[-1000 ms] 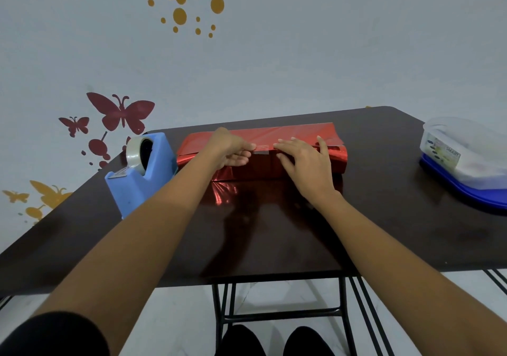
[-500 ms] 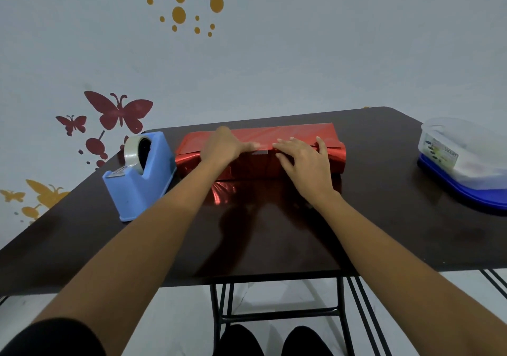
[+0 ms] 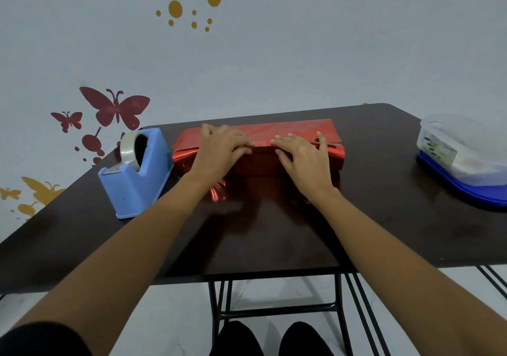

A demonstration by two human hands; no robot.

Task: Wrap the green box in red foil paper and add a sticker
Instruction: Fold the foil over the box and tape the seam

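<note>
The box is fully covered by red foil paper (image 3: 297, 130) and lies lengthwise at the far middle of the dark table (image 3: 384, 218); no green shows. My left hand (image 3: 219, 151) rests on the left part of its top, fingers reaching right along the foil's overlapping edge. My right hand (image 3: 304, 158) lies flat on the right part, fingers spread and pressing the foil down. The fingertips of the two hands almost meet at the middle of the seam. Loose foil sticks out at both ends of the box. I see no sticker.
A blue tape dispenser (image 3: 137, 172) with a roll of clear tape stands just left of the box. A clear plastic container on a blue lid (image 3: 461, 155) sits at the right edge. A wall with butterfly decals rises behind the table.
My left hand's fingers have uncurled and slid right along the seam, covering the small piece of tape seen between the hands earlier. The right hand has stayed in place.
</note>
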